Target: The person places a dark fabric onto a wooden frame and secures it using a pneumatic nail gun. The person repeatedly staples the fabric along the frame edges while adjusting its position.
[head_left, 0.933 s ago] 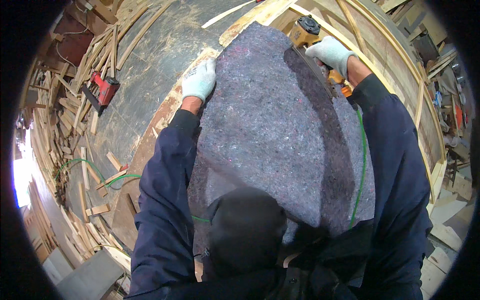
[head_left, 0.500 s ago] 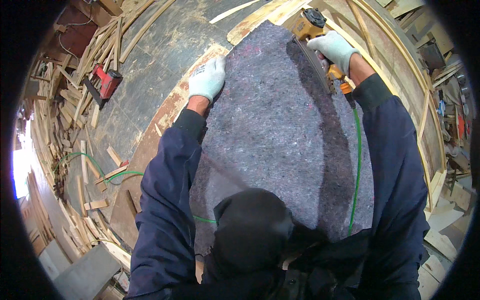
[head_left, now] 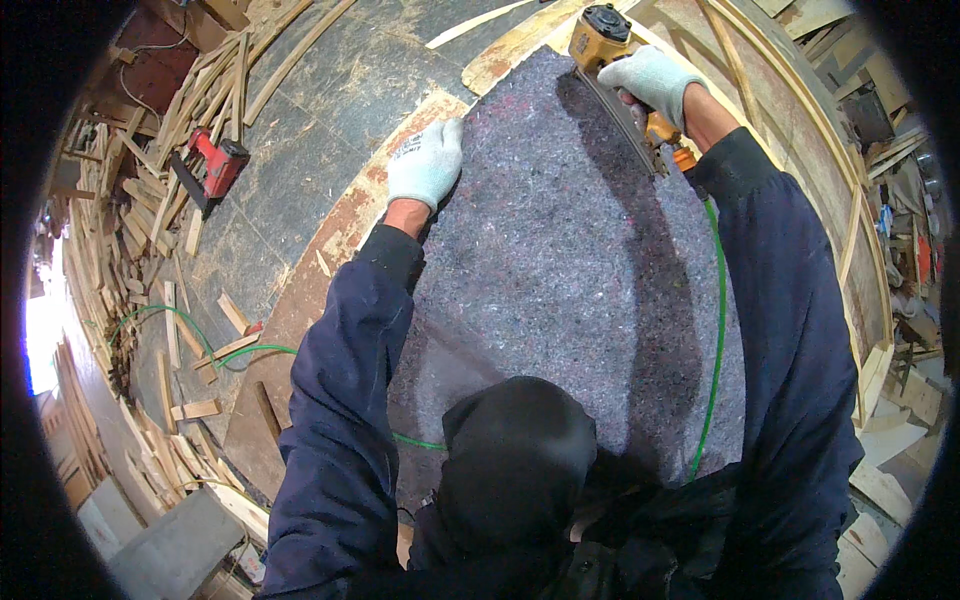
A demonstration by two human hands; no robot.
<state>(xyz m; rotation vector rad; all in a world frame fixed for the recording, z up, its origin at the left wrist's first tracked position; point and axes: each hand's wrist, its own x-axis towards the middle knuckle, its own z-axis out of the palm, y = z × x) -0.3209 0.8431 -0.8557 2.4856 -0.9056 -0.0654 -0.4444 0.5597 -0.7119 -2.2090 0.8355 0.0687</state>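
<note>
A large grey speckled felt sheet (head_left: 540, 250) lies in front of me with its rounded far end away from me. At its left edge, my left hand (head_left: 426, 165), in a white glove, is closed with the fingers bent on the felt's edge; the fingertips are partly hidden. My right hand (head_left: 655, 80), also gloved, is wrapped round the handle of a yellow and black nail gun (head_left: 600, 40). The tool is over the felt's far right edge, its long dark magazine slanting back toward me. From its orange fitting a green air hose (head_left: 720, 290) runs down over the felt.
A red and black nail gun (head_left: 215, 165) lies on the dark floor to the left, near piled wood strips (head_left: 140, 225). Worn boards (head_left: 345, 225) border the felt on the left. At right stands a wooden frame (head_left: 800, 120). Another green hose (head_left: 200, 340) crosses the left side.
My right hand has moved the yellow nail gun slightly left and farther away along the felt's edge. My left hand stays on the left edge, shifted slightly in view.
</note>
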